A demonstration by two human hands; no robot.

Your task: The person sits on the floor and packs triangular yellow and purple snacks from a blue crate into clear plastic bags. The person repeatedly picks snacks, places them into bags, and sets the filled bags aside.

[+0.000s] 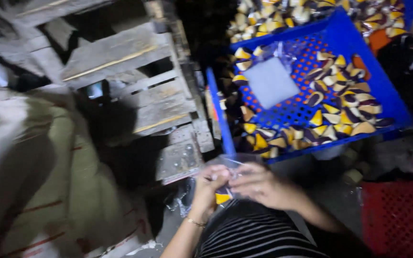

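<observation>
Below us, we saw our left hand [210, 184] and our right hand [259, 184] drawn together just above our lap in the striped black-and-white cloth [254, 234]. Both hands were closed on a small clear plastic bag [233, 165], the fingers pinching it from either side, and a yellow wedge-shaped piece [222, 198] showed at the bottom of the bag beneath our left fingers. The picture was blurred there, so we could not tell whether the piece sat fully inside the bag. A thin gold-coloured bracelet [196, 222] ringed our left wrist.

Just beyond the hands stood a blue perforated plastic crate [383, 91], tilted toward us, its near rim close to the bag. Many yellow, cream and dark purple wedge pieces [340, 102] lay scattered across its floor, mostly along the right and near sides, and a flat pale square packet [269, 82] lay near its middle. More such pieces were heaped behind the crate [283, 14].

To the left of the crate rested a grey weathered wooden pallet [139, 81]. At the lower right we saw a red perforated plastic crate [400, 217], well apart from the hands
</observation>
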